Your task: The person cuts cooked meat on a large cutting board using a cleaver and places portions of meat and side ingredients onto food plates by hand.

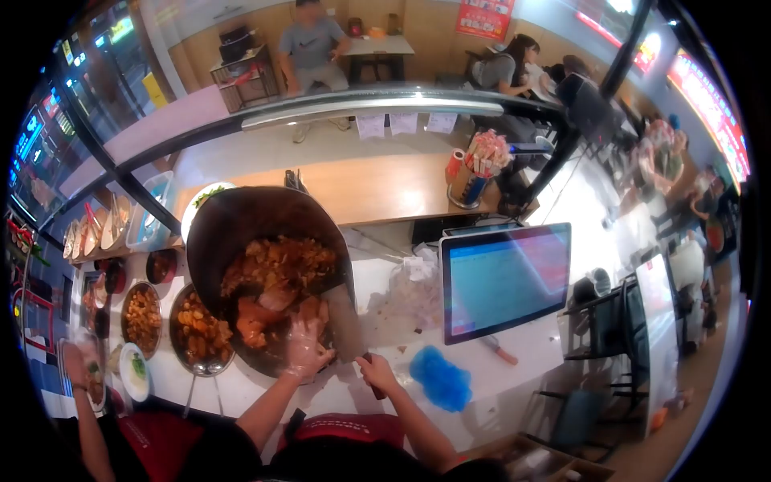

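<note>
Where the meat sits: we find the big reddish-brown meat chunks (pixel 259 320) low in the large dark basin (pixel 215 229), near its rim on the person's side.
Chopped pieces: we see a heap of small browned bits (pixel 277 263) in the same basin, just beyond the chunks.
Left hand: we mark the left hand (pixel 303 351) in a clear plastic glove, reaching into the basin and touching the meat; thumb out to the side, fingers on the meat, but we can't tell if they pinch it.
Right hand: we mark the right hand (pixel 375 372) bare, fingers curled round the handle of the cleaver (pixel 344 323), outside the basin.
Cleaver: broad grey blade at the basin's right edge, just beside the left hand.
Left of basin: we log two bowls of brown chunks, the nearer bowl (pixel 202 328) right beside the basin, the farther bowl (pixel 142 320) next to it; then a white dish (pixel 135 389) with something green.
Co-worker: we note another person's hand (pixel 74 366) at far left.
Right of basin: we log a crumpled blue plastic (pixel 440 379), a small knife (pixel 504 353) and a lit monitor (pixel 506 281), all on the white counter (pixel 385 321).
Beyond: we see a wooden shelf (pixel 385 193) with a holder of wrapped sticks (pixel 487 157).
</note>
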### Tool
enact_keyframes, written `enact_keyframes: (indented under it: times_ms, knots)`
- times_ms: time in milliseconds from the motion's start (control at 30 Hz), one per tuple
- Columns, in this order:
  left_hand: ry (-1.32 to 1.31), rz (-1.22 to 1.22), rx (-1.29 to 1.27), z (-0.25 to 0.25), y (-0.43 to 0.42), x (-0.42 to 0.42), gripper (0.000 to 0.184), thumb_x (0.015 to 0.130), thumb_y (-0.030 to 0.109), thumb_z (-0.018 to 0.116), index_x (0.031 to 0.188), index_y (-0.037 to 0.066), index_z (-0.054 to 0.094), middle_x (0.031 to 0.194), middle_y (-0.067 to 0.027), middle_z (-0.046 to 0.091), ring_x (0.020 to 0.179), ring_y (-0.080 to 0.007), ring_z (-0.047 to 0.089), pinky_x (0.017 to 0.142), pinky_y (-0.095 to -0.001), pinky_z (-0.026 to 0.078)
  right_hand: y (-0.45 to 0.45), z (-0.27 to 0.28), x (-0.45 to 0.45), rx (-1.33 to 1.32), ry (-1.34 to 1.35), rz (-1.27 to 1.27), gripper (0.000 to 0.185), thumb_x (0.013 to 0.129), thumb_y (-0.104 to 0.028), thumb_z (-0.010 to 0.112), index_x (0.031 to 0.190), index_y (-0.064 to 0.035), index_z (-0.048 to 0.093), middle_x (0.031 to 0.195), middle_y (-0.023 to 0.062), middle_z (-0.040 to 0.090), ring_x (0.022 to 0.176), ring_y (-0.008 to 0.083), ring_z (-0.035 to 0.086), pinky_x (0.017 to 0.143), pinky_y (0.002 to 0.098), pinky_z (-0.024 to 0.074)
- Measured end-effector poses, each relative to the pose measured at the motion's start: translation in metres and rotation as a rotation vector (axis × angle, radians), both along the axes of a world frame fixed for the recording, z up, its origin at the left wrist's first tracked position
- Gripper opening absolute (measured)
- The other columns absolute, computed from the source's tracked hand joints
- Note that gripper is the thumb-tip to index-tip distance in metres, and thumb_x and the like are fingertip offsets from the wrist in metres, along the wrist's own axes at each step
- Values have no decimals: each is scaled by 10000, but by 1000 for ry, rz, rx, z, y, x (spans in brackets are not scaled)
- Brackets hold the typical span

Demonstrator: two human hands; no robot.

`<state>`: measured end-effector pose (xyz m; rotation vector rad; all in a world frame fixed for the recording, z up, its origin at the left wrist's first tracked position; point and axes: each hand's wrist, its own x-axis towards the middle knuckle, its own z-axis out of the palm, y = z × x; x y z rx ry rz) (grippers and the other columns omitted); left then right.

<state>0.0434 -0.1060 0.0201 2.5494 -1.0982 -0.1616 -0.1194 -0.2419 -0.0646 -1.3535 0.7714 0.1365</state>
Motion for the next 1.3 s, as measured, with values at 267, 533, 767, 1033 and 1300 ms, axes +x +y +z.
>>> enact_keyframes:
  times_ms: [267,533,767,1033,1300]
  knots:
    - [-21,-19,-104,-45,-12,17,585,793,200,686,1328,21,530,1503,-310,308,1372,-486,313,1143,-493,295,-9,25,3,71,0,17,322,986,-265,557,790,-10,543,604,33,520,457,128,490,437,289,411]
    - [39,16,-192,-54,1,37,575,771,166,665,1312,27,529,1478,-305,335,1345,-507,323,1136,-507,286,32,-4,-5,244,-28,-77,319,992,-263,553,771,-34,527,601,23,513,460,123,488,437,286,403]
    - [-15,-257,-62,-40,-13,55,670,712,298,713,1323,82,543,1446,-231,397,1369,-450,313,1131,-546,262,38,-1,2,220,18,-98,276,989,-252,562,822,-34,534,600,23,507,458,125,485,429,291,402]
    - [-134,-327,-51,-85,1,70,562,790,337,645,1317,153,579,1373,-174,473,1362,-365,346,1119,-551,258,32,23,4,83,67,-94,265,977,-242,582,841,-16,570,601,30,511,456,127,489,426,296,401]
    - [107,-234,179,-71,16,54,537,779,334,654,1290,182,591,1382,-181,472,1335,-371,371,1073,-535,318,24,42,-11,-153,106,-39,315,950,-282,598,869,22,606,607,57,558,471,144,536,446,313,431]
